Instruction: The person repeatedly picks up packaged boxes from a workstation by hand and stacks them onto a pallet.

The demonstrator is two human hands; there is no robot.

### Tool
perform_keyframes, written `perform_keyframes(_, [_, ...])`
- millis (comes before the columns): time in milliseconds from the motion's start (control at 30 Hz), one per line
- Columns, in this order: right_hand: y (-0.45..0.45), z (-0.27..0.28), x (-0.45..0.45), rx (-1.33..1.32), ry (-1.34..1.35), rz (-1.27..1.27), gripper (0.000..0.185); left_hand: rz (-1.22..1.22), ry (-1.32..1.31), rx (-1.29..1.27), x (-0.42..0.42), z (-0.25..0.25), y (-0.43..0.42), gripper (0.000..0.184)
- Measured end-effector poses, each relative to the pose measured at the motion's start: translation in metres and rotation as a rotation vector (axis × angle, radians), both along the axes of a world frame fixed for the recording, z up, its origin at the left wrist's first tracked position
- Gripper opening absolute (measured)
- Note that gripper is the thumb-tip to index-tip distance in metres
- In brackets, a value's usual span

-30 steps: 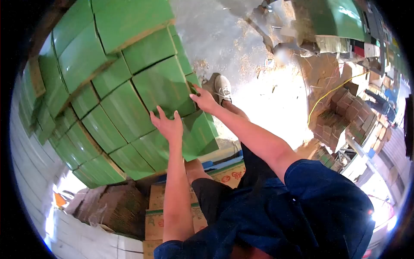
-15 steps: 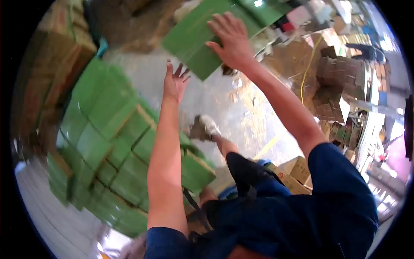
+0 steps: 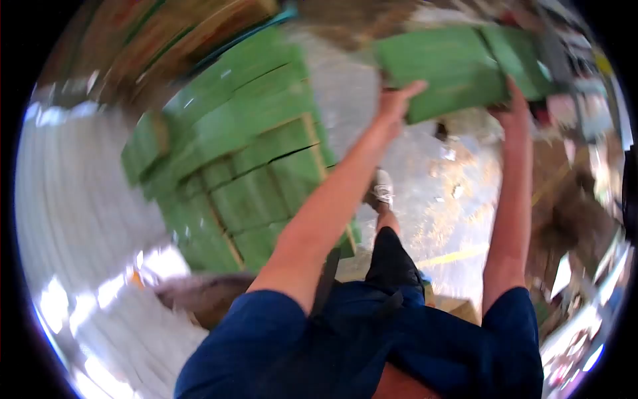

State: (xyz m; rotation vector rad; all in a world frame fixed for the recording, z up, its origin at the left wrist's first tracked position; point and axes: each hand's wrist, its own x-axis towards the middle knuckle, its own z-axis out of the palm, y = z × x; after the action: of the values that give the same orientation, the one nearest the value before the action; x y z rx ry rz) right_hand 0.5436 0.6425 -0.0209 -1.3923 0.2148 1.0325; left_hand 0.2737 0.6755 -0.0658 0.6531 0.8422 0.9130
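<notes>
Head view, blurred: green box [image 3: 442, 70] at 1 o'clock, out at arm's reach over or near the floor [image 3: 425, 246]; support beneath can't be told. Left hand [image 3: 394, 104] grasps its near left corner, thumb along the edge, fingers mostly hidden, probably under. Right hand [image 3: 514, 113] closes on the near right end, close to the seam with a second box [image 3: 517, 58]. Wide grip likely spreads the weight and keeps it level; thumbs seem to steady, hidden fingers to lift. Can't tell if the second box is carried too or just sits beside. Stack [image 3: 256, 189] at 9 to 10 o'clock, boxes packed tight, likely so they brace each other. Shoe [image 3: 383, 188] just right of the stack, probably planted there for balance while reaching.
</notes>
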Motion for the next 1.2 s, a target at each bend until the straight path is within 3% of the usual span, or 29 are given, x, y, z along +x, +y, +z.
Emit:
perform_keyframes(33, [0.012,-0.031,0.036,0.054,0.222,0.075,0.041,0.125,0.026,-0.005,0.008,-0.001,0.005,0.079])
perform_keyframes(67, [0.010,-0.012,0.023,-0.053,0.316,0.086,0.036,0.148,-0.060,-0.013,0.001,0.010,0.008,0.082])
perform_keyframes(100, [0.007,-0.030,0.032,0.078,0.242,0.185,0.031,0.165,-0.096,-0.091,-0.009,0.018,0.008,0.080])
perform_keyframes(167, [0.000,-0.034,0.031,0.102,0.340,0.147,0.029,0.196,-0.156,-0.171,-0.037,0.022,0.009,0.078])
perform_keyframes(233, [-0.013,-0.017,0.013,0.032,0.264,-0.029,0.034,0.189,-0.214,-0.245,-0.071,0.045,-0.024,0.072])
perform_keyframes(300, [-0.032,0.030,-0.052,-0.029,0.018,-0.036,0.044,0.219,-0.199,-0.277,-0.109,0.076,-0.058,0.088])
perform_keyframes(367, [-0.060,0.052,-0.101,-0.020,0.144,-0.017,0.052,0.263,-0.156,-0.293,-0.153,0.077,-0.099,0.104])
perform_keyframes(467, [-0.077,0.018,-0.124,0.012,0.002,0.109,0.055,0.304,-0.215,-0.244,-0.226,0.075,-0.168,0.110])
perform_keyframes(500, [-0.051,0.002,-0.133,-0.013,0.466,-0.189,0.054,0.321,-0.182,-0.202,-0.245,0.070,-0.186,0.109])
perform_keyframes(533, [-0.037,-0.016,-0.137,-0.056,0.923,-0.516,0.053,0.400,-0.094,-0.208,-0.260,0.070,-0.204,0.090])
perform_keyframes(567, [-0.031,-0.030,-0.137,-0.082,1.366,-0.868,0.052,0.384,-0.103,-0.204,-0.293,0.061,-0.204,0.090])
perform_keyframes(600, [-0.021,-0.043,-0.130,0.029,1.356,-0.763,0.054,0.237,0.037,-0.334,-0.326,0.046,-0.201,0.074])
perform_keyframes(633, [-0.029,-0.037,-0.120,0.110,0.890,-0.304,0.058,0.180,-0.139,-0.405,-0.320,0.031,-0.215,0.054])
perform_keyframes(667, [-0.045,-0.031,-0.106,0.112,0.438,0.000,0.061,0.118,-0.299,-0.488,-0.313,0.017,-0.227,0.037])
perform_keyframes(700, [-0.045,-0.018,-0.097,0.173,0.229,0.066,0.065,0.183,-0.244,-0.392,-0.327,-0.005,-0.214,0.049])
perform_keyframes(733, [-0.043,-0.004,-0.089,0.210,0.106,0.068,0.070,0.260,-0.222,-0.348,-0.335,-0.025,-0.220,0.063])
perform_keyframes(800, [-0.048,-0.006,-0.081,0.197,0.040,0.007,0.079,0.296,-0.086,-0.403,-0.369,-0.029,-0.241,0.060])
perform_keyframes(833, [-0.046,-0.006,-0.080,0.201,0.027,0.019,0.084,0.308,-0.203,-0.412,-0.379,-0.021,-0.252,0.056])
perform_keyframes(900, [-0.029,-0.018,-0.069,0.282,-0.236,0.393,0.075,0.385,-0.285,-0.536,-0.398,-0.058,-0.278,0.047])
perform_keyframes(967, [-0.001,-0.016,-0.106,0.237,-0.107,0.193,0.057,0.392,-0.218,-0.513,-0.423,-0.060,-0.295,0.045])
perform_keyframes(1067, [-0.010,-0.001,-0.096,0.091,-0.185,-0.015,0.056,0.397,-0.196,-0.562,-0.433,-0.044,-0.311,0.047])
perform_keyframes(1167, [-0.023,0.007,-0.072,0.017,-0.513,0.068,0.074,0.476,-0.079,-0.616,-0.444,-0.035,-0.319,0.049])
perform_keyframes(1200, [-0.031,0.035,-0.070,-0.120,-1.107,0.040,0.087,0.452,-0.086,-0.603,-0.445,-0.034,-0.318,0.049])
